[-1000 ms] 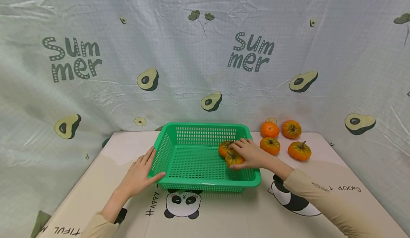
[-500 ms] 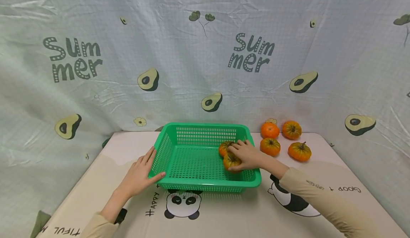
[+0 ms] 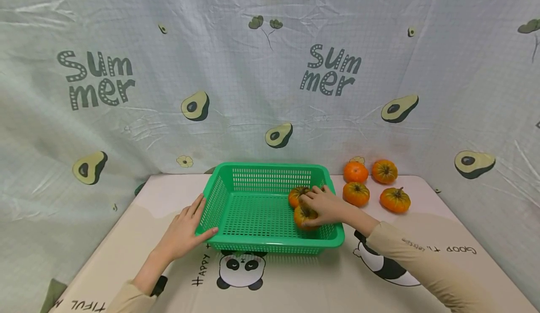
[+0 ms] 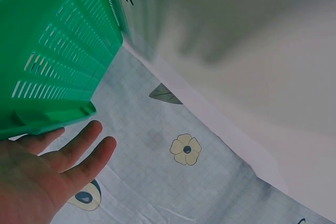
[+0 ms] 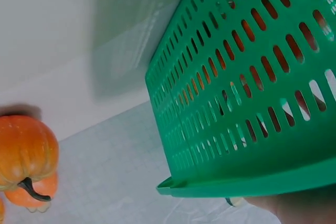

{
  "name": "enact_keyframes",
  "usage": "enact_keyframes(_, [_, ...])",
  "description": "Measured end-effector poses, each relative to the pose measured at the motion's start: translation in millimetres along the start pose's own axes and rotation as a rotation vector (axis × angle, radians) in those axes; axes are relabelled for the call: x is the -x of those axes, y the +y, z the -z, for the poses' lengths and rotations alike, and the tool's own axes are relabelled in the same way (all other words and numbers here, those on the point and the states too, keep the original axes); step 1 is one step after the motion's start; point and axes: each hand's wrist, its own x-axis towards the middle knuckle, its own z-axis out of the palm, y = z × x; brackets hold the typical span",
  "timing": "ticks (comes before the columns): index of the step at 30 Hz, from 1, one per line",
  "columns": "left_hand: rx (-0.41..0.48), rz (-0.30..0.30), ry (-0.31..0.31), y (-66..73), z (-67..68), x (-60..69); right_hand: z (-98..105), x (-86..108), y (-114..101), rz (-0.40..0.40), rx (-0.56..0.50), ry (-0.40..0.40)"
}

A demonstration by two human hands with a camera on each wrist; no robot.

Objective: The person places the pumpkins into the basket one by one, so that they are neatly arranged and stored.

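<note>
A green plastic basket (image 3: 261,247) with slotted walls stands in the middle of the table. Inside it, near the right wall, two small orange-and-green pumpkins sit close together. My right hand (image 3: 326,206) reaches over the right rim and holds the front pumpkin (image 3: 301,217), thumb at its near side and fingers over its top. Just behind lies the other pumpkin (image 3: 296,196), partly hidden by the fingers. At the basket's left end my left hand (image 3: 181,232) touches the rim, its fingers straight along the outer wall and its thumb across the corner.
To the right of the basket lie an orange pumpkin (image 3: 355,172) and several orange-green ones, such as one pumpkin (image 3: 394,200) nearest the right side. A printed cloth wall (image 3: 236,93) rises behind the table (image 3: 295,285).
My right hand has shifted the front pumpkin slightly left and towards me, lowering it in the basket. The left hand and basket have stayed put.
</note>
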Motion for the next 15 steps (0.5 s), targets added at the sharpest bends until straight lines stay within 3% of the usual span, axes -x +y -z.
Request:
enact_keyframes(8, [0.017, -0.018, 0.036, -0.9, -1.0, 0.9, 4, 1.9, 1, 0.006, 0.040, 0.042])
enact_keyframes(12, [0.017, -0.029, 0.071, 1.1, 0.0, 1.7, 6, 6.1, 1, 0.004, 0.013, 0.083])
enact_keyframes(15, [0.010, -0.018, 0.053, 1.6, 0.0, 1.3, 6, 10.8, 0, 0.008, -0.018, 0.135])
